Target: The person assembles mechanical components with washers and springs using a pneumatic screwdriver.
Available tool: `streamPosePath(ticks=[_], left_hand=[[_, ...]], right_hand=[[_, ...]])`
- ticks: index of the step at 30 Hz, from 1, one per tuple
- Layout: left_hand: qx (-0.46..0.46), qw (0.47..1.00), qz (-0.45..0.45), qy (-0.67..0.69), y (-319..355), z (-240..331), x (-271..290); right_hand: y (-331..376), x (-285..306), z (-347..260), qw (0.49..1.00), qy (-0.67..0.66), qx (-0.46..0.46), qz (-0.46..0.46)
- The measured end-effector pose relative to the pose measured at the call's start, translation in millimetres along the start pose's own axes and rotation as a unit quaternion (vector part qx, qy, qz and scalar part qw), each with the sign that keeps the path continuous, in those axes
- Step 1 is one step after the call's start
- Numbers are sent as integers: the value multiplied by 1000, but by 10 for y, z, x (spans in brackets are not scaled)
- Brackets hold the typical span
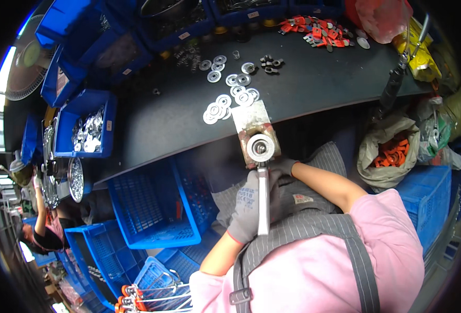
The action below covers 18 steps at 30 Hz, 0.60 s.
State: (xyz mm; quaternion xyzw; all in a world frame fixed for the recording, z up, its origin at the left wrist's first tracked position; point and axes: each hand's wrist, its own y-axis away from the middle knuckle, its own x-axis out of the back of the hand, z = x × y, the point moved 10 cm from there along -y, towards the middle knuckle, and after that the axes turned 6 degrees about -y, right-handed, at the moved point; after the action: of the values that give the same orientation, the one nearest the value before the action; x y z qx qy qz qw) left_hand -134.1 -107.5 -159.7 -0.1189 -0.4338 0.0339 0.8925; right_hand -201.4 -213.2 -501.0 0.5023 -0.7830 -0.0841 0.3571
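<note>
A small metal fixture [250, 118] juts from the table's front edge. On its near end sits a round silver disc with a raised ring [260, 148]. A long flat metal handle [263, 201] runs from below the disc toward my chest. My left hand [247, 204], in a grey glove, is closed around the handle from its left side, fingertips hidden behind it. Just below the fixture is my right hand [282, 168], also gloved; its fingers are hidden. Several loose silver discs [216, 110] lie on the dark table beyond the fixture.
Small dark metal parts [271, 63] and a pile of red clips [321, 34] lie on the dark table [162, 112]. Blue bins [110, 117] stand left, blue crates [152, 203] below. Right are a hanging tool [394, 83] and a sack of orange parts [389, 151]. Another person works far left.
</note>
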Motion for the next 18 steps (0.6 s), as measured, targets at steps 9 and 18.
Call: streamPosePath(ticks=[9,18], left_hand=[[61,927,-249,274,-111,-687,-22],[129,936,-88,315,-1056,-1056,919]], right_hand=[[2240,2210,-688,895,77,145,415],[4658,2620,4801,758,165,-425,466]])
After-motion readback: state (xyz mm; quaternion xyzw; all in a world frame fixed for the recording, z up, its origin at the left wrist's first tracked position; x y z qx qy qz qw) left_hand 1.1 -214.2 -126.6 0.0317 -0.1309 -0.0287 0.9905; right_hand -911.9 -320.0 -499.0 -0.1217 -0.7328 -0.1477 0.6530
